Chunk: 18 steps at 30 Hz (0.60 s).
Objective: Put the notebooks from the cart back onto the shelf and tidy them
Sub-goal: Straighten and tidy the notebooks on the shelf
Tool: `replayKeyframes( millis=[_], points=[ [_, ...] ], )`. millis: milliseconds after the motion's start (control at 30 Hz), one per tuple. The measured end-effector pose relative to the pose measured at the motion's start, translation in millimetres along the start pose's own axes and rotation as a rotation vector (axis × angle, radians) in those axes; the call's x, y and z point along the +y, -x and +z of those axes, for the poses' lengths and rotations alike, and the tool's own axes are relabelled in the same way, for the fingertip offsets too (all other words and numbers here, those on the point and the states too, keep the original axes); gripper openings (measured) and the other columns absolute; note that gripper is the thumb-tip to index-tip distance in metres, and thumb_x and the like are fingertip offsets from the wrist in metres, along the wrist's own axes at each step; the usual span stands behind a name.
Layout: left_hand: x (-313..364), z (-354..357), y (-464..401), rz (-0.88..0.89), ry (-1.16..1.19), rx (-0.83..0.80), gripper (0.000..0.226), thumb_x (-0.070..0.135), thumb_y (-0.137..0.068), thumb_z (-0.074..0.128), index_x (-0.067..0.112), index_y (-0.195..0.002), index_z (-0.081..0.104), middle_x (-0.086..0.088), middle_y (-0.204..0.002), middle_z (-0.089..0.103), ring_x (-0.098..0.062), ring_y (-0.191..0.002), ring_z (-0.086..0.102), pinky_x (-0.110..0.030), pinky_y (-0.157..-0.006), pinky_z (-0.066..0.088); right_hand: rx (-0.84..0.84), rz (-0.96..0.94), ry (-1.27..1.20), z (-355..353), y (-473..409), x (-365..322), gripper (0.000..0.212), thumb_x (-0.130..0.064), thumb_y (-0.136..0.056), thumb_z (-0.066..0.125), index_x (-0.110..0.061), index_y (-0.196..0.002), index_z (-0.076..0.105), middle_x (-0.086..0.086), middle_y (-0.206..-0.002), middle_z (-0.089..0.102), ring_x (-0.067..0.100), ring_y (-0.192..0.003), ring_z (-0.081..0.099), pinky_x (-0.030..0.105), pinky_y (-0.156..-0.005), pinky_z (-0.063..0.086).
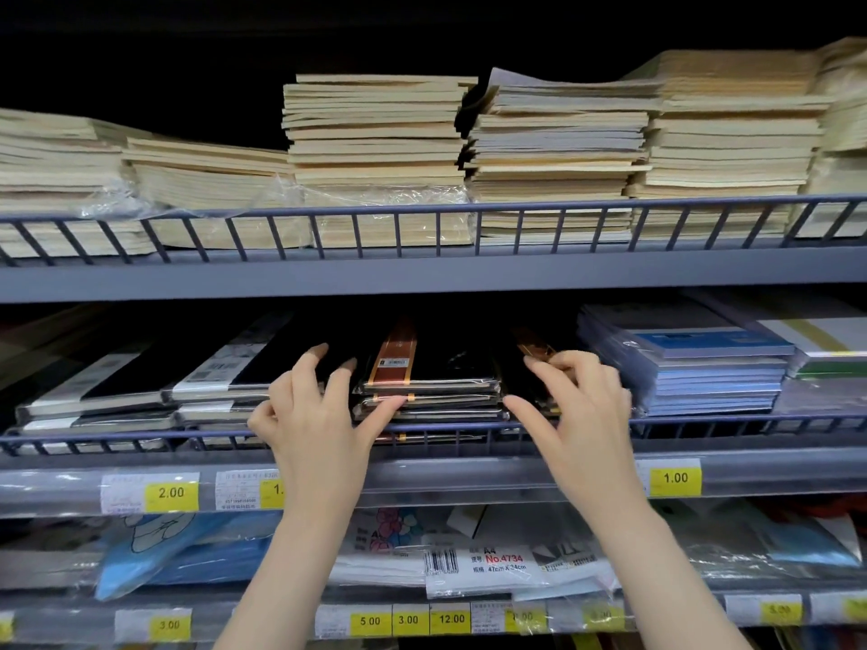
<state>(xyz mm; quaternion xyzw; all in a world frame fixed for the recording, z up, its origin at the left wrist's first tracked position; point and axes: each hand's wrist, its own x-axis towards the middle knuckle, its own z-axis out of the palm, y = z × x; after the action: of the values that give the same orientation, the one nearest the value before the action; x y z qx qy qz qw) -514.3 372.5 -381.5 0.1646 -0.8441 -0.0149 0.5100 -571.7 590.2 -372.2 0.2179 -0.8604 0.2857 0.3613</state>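
While both hands were raised to the middle shelf [469, 455], a black notebook stack [436, 391] was flanked. The left hand [314, 415] was spread, fingertips touching the stack. The right hand [577, 405] was curled loosely, pinching nothing.

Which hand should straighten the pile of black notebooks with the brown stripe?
Probably the left hand. Its thumb already touches the front edge of the black notebooks with the brown stripe, and its fingers rest just left of them. The right hand is over the next dark pile, further right.
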Motion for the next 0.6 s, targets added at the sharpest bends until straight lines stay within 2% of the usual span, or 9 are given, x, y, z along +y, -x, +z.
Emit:
replayKeyframes(
  millis=[100,200,300,400,500,567,600],
  points=[
    [-4.1,3.1,-3.3,0.085,-0.048,0.01,0.053,0.063,-0.082,0.042,0.023,-0.112,0.062,-0.002,-0.119,0.063,-0.02,-0.109,0.044,-0.041,-0.08,0.024,-0.102,0.015,0.165,-11.7,2.5,26.7,0.054,-0.057,-0.082,0.033,-0.024,-0.115,0.06,0.002,-0.121,0.058,0.022,-0.112,0.047,0.037,-0.095,0.031],
    [-5.2,7.9,-1.2,0.145,-0.021,0.028,0.046,0.056,-0.089,0.038,0.022,-0.105,0.065,0.005,-0.086,0.071,-0.022,-0.104,0.054,-0.043,-0.083,0.024,-0.107,0.051,0.211,-11.7,4.5,27.9,0.051,-0.056,-0.082,0.033,-0.024,-0.108,0.064,0.002,-0.111,0.064,0.025,-0.101,0.054,0.038,-0.091,0.038],
    [-5.6,9.8,1.8,0.146,-0.022,0.047,0.043,0.054,-0.088,0.041,0.021,-0.1,0.066,0.006,-0.079,0.071,-0.025,-0.101,0.058,-0.043,-0.083,0.025,-0.098,0.089,0.219,-10.7,7.8,20.6,0.051,-0.055,-0.082,0.032,-0.023,-0.107,0.065,0.002,-0.109,0.064,0.026,-0.101,0.055,0.042,-0.088,0.043],
    [-3.7,4.0,0.5,0.129,-0.012,-0.002,0.047,0.058,-0.088,0.04,0.022,-0.105,0.064,0.007,-0.088,0.072,-0.021,-0.102,0.058,-0.043,-0.084,0.026,-0.148,0.101,0.208,-14.5,8.5,21.9,0.057,-0.059,-0.082,0.03,-0.024,-0.114,0.061,0.004,-0.117,0.062,0.026,-0.109,0.052,0.043,-0.095,0.04],
    [-17.4,-12.0,4.5,0.066,0.089,-0.02,0.05,0.054,-0.086,0.042,0.02,-0.119,0.057,0.004,-0.111,0.067,-0.015,-0.11,0.054,-0.042,-0.09,0.025,-0.106,0.063,0.153,-20.2,15.8,12.3,0.064,-0.061,-0.081,0.032,-0.023,-0.13,0.046,0.004,-0.134,0.05,0.026,-0.127,0.04,0.044,-0.11,0.023],
    [-42.2,-25.4,5.5,0.001,0.171,0.006,0.046,0.05,-0.087,0.042,0.02,-0.118,0.058,0.003,-0.118,0.064,-0.012,-0.112,0.05,-0.04,-0.092,0.024,-0.081,-0.004,0.038,-18.3,21.6,-13.0,0.063,-0.059,-0.082,0.034,-0.023,-0.134,0.042,0.001,-0.139,0.045,0.019,-0.132,0.033,0.038,-0.114,0.015],
    [-57.5,-32.5,5.3,-0.032,0.199,0.003,0.043,0.047,-0.087,0.042,0.02,-0.116,0.059,0.003,-0.118,0.063,-0.012,-0.111,0.049,-0.039,-0.092,0.026,-0.082,-0.048,-0.024,-15.1,21.7,-31.0,0.06,-0.056,-0.083,0.036,-0.023,-0.133,0.043,-0.001,-0.137,0.047,0.017,-0.131,0.034,0.035,-0.113,0.017]
  ],
)
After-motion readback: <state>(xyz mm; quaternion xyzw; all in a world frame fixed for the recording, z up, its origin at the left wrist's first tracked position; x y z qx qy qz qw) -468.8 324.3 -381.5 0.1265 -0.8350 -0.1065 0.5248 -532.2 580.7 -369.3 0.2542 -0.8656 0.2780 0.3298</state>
